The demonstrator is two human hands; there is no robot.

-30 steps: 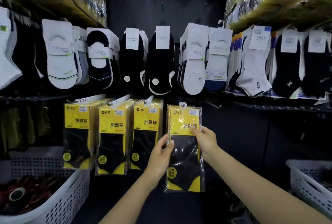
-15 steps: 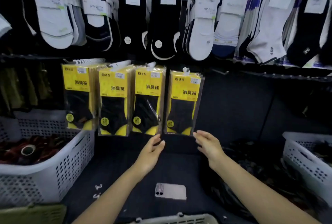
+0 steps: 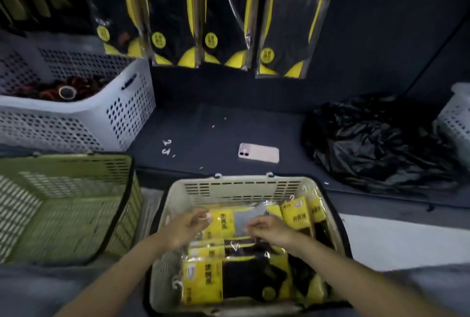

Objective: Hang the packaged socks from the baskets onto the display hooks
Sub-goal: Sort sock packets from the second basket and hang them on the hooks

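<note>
Both hands were down in the beige basket (image 3: 236, 187) at the near centre, apart, the left hand (image 3: 185, 227) and right hand (image 3: 269, 230) at opposite ends of the top sock pack (image 3: 229, 222). Their fingers curled at its edges, but blur hid whether they truly gripped it. More yellow packs lay beneath. Four hung packs (image 3: 287, 24) lined the far wall. A phone (image 3: 259, 153) lay beyond the basket, a green basket (image 3: 63, 205) to the left.
</note>
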